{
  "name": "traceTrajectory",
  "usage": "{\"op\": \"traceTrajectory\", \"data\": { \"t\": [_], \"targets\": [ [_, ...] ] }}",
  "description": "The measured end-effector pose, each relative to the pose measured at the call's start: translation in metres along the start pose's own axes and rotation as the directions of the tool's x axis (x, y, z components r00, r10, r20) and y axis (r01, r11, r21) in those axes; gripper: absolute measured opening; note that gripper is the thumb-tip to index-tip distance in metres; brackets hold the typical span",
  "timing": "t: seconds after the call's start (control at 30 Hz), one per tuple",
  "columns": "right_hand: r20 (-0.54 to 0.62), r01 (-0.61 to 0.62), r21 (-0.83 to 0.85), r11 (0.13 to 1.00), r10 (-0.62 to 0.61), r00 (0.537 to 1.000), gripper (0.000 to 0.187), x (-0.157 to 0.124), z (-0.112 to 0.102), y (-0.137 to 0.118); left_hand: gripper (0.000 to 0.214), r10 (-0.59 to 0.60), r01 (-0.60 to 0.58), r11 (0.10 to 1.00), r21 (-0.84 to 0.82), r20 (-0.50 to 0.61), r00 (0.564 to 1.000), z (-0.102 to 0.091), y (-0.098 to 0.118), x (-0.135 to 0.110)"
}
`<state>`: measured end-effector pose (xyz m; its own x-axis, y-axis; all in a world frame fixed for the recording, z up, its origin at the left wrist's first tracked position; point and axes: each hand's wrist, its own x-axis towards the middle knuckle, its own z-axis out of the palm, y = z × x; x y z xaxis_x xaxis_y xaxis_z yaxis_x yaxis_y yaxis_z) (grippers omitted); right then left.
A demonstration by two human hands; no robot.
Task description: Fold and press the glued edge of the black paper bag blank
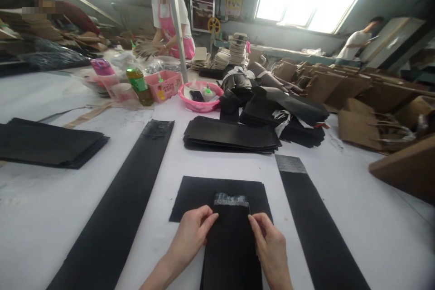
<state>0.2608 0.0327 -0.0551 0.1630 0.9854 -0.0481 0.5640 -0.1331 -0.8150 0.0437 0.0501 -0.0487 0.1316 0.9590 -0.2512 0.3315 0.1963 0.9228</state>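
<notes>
Pinching black strip edges: left hand, right hand, strip between.

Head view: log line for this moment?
left hand: grip, black strip left edge | right hand: grip, right edge | strip over black sheet | shiny band at far end

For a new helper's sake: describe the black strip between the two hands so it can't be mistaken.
On the white table, find the black sheet nearest the camera. The narrow black strip lies on it, its edges held by the left hand and right hand. The longer strips either side lie directly on the table, untouched.
</notes>
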Motion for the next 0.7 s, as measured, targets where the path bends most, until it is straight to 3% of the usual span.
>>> {"op": "traceTrajectory", "data": {
  "t": [0.37, 0.7],
  "targets": [
    [-0.093, -0.065, -0.143, 0.988, 0.052, 0.994, 0.047, 0.0049, 0.0044, 0.0034, 0.043, -0.151, 0.145, 0.988, -0.059, -0.098, 0.984, 0.0039, -0.0001, 0.0067],
    [-0.102, -0.088, -0.178, 0.98, 0.07, 0.992, 0.053, 0.0026, 0.0049, 0.0028, 0.042, -0.171, 0.165, 0.984, -0.072, -0.089, 0.981, 0.0047, -0.0002, 0.0086]
  ]
}}
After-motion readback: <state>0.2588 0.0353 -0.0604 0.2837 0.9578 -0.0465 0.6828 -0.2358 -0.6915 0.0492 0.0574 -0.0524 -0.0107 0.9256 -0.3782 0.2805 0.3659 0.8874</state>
